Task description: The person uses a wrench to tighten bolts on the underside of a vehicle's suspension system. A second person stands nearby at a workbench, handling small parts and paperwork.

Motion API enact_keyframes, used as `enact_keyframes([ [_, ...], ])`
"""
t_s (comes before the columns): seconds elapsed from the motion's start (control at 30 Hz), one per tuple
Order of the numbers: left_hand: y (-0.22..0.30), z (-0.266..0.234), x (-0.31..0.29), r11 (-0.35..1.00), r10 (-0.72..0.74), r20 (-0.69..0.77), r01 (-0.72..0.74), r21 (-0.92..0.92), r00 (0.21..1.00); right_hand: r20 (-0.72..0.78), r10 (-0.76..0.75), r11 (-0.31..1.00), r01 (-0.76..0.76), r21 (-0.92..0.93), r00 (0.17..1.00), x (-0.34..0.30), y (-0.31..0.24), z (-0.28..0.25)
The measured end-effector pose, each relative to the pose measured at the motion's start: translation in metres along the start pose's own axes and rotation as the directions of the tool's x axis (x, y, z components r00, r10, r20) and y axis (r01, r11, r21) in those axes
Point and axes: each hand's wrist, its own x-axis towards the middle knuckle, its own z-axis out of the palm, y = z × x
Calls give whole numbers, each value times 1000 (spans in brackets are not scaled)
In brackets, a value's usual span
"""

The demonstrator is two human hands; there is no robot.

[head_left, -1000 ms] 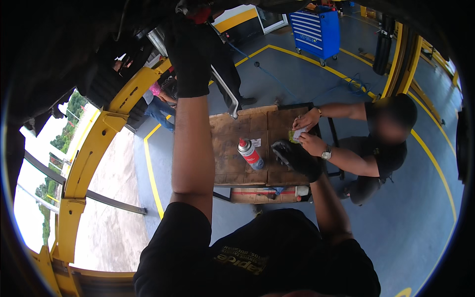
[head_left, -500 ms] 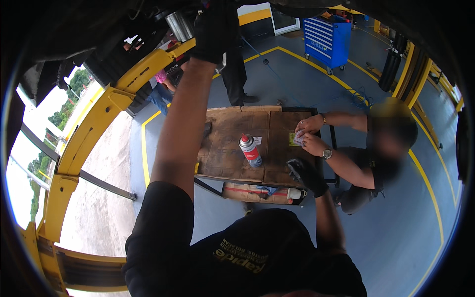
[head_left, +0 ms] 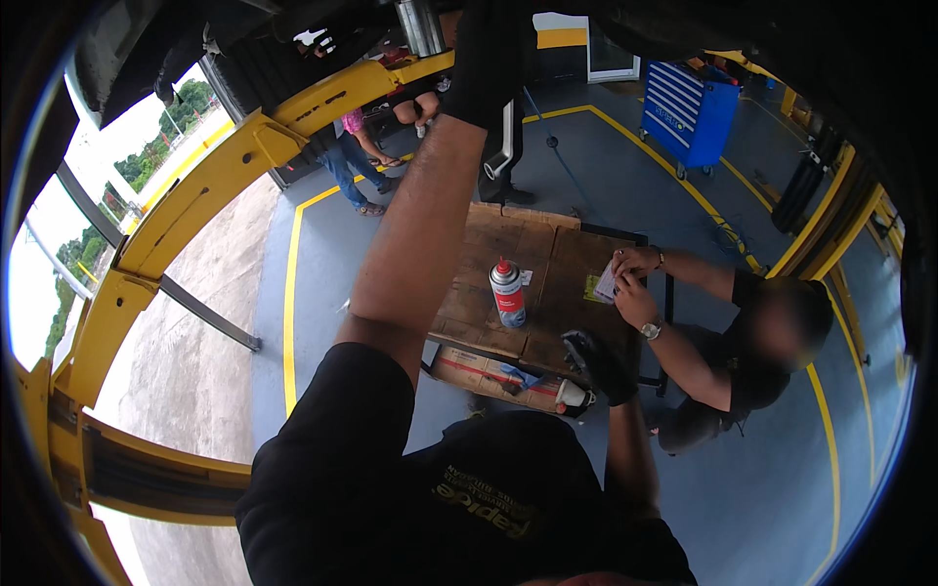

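Note:
My left hand (head_left: pixel 481 73), in a black glove, reaches up at the top middle against the dark vehicle underside. A shiny wrench (head_left: pixel 505 146) hangs down beside its wrist, ring end lowest. The fingers blend into the dark, but the hand appears closed round the wrench's upper part. Lower down, my right hand (head_left: pixel 598 366), also in a black glove, hovers at the near right edge of the cardboard-topped work table (head_left: pixel 479 264). Its fingers are loosely bent and apart, with nothing visible in them. A red-capped spray can (head_left: pixel 508 293) stands upright on the cardboard, left of that hand.
A co-worker (head_left: pixel 723 342) crouches at the table's right, both hands on a small packet (head_left: pixel 606 285). On the lower shelf lie a carton (head_left: pixel 469 371) and a white container (head_left: pixel 575 395). A yellow lift arm (head_left: pixel 195 220) curves along the left. A blue tool cabinet (head_left: pixel 689 112) stands behind.
The view has shifted, so the table and can sit further right and lower. More of the wrench now shows below my raised left hand. My right hand stays by the table edge.

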Motion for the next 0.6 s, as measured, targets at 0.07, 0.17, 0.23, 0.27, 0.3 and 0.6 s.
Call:
enact_keyframes([
  [0.07, -4, -3, 1, 953, 134, 39, -139, 267, 990, -4, 109, 992, -108, 60, 994, -2, -19, 0],
  [0.17, 0, -9, 5, 852, 170, 180, -237, 466, 969, 1, 258, 947, -253, 196, 966, -5, -18, -4],
  [0.23, -4, -11, 9, 811, 234, 217, -313, 495, 948, -10, 225, 944, -216, 250, 974, -10, -12, -3],
  [0.27, -8, -7, 12, 734, 459, 202, -497, 463, 865, -19, 117, 986, -114, 121, 993, -10, -8, -3],
  [0.3, -5, -4, 11, 714, 371, 229, -434, 549, 900, -21, 13, 1000, -13, -12, 1000, -12, -4, -4],
  [0.6, -25, 9, -2, 998, 35, 75, -39, 51, 997, 31, -123, 981, 126, -150, 992, -2, 5, 10],
])
